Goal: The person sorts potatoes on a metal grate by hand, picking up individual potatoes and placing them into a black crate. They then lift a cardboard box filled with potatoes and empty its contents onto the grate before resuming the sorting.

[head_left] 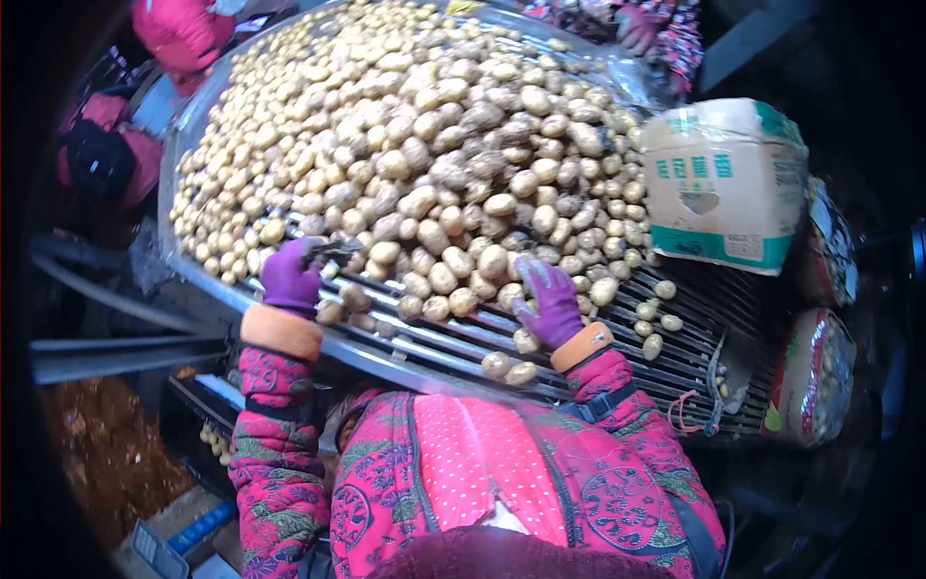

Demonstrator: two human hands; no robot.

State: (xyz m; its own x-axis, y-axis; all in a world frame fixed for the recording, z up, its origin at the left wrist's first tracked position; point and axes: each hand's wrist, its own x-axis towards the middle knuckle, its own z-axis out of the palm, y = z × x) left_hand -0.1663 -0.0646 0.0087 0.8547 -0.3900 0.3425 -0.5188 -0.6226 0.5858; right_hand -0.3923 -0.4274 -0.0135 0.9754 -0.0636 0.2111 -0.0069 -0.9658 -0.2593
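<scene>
Potatoes (424, 145): large heap filling the slatted sorting desk (453, 333), thinning to scattered singles toward the near rim.

Left hand (292, 277), purple glove: fingers curled closed around a small dark item at the heap's near-left edge; what it is cannot be told.

Right hand (550, 304), purple glove: fingers spread open, resting on potatoes at the heap's near edge.

Cardboard box (725, 180): on the right rim, green band, green printed characters, too blurred to read.

Clear bags (818, 376): filled, stacked beside the box at the right.

Open room: bare slats between the hands and toward the near-right corner.

Another person's red sleeve (178, 29): far-left rim.
</scene>
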